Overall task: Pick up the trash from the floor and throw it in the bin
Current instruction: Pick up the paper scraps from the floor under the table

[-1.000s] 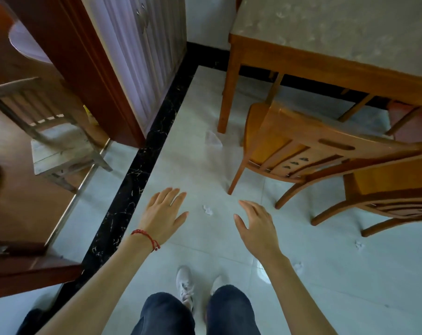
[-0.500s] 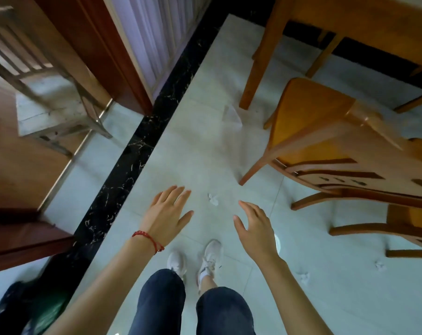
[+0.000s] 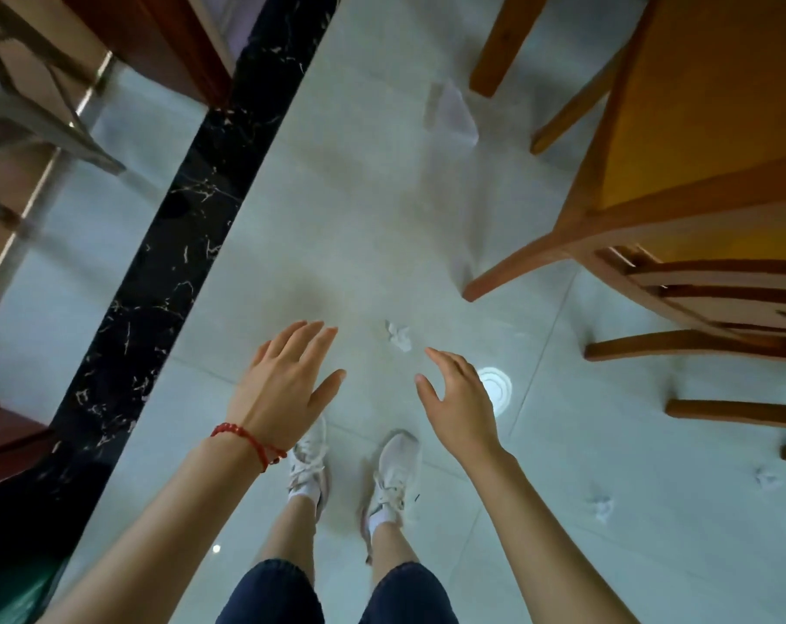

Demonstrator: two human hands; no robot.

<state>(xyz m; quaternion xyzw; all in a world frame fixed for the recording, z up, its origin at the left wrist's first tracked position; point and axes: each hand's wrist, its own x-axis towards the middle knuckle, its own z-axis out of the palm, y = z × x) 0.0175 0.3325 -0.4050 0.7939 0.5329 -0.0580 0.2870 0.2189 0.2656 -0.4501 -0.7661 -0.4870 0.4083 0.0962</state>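
Fingers (image 3: 307, 337) of the left hand (image 3: 283, 389), marked by a red bead bracelet (image 3: 247, 441) at the wrist, are straight and slightly spread, holding nothing; those of the right hand (image 3: 461, 398) are loosely extended and just as empty. Both hands hover over the pale grey tiled floor (image 3: 359, 227), reaching forward and down above a pair of white sneakers (image 3: 350, 466).

The nearest piece of trash, a small crumpled white paper scrap (image 3: 397, 335), lies on the floor between the two hands and just ahead of the fingertips, near the front leg of an orange-brown wooden chair (image 3: 679, 182). A larger flat, translucent wrapper (image 3: 449, 112) lies farther ahead, and two more small white scraps (image 3: 602, 506) lie to the right. A dark green bag-lined shape at the lower left edge may be the bin (image 3: 17, 592), though it is too cropped to tell.

The step in hand appears to be the reach for the nearest scrap. Done well, the right hand would come down over it and pinch with thumb and forefinger, since paper this light is likely to skid if brushed.
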